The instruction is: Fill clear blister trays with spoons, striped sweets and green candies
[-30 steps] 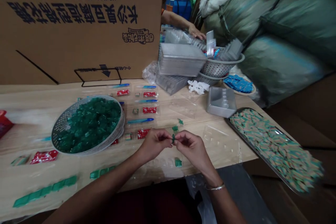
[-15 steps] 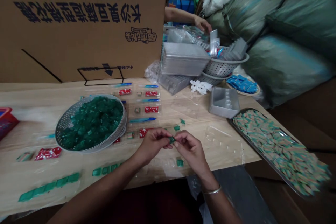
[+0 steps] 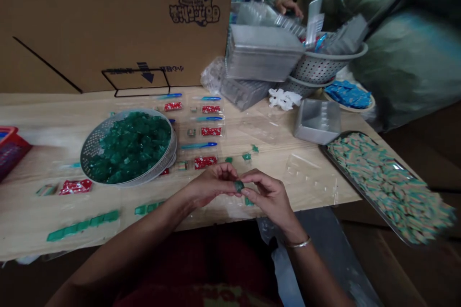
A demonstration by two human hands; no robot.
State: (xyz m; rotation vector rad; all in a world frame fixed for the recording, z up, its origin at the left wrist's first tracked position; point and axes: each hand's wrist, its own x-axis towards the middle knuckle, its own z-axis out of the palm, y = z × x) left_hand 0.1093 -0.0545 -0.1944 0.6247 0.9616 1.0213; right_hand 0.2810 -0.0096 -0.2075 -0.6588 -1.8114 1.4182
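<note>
My left hand and my right hand meet above the wooden table, pinching a small green wrapped piece between their fingertips. Just below my right hand, another green piece lies partly hidden. To my left stands a round perforated metal tray heaped with green wrapped pieces. Clear plastic sleeves with red packets and blue pens lie in rows beyond my hands. A strip of green pieces lies near the table's front edge.
A large cardboard box stands behind the table. A co-worker's hand reaches over stacked plastic trays and a metal colander. On the right sit a grey compartment tray and a long tray of striped pieces.
The whole view has shifted upward as my head tilted. My fingers have turned the green piece and drawn closer around it. The co-worker's hand has moved slightly.
</note>
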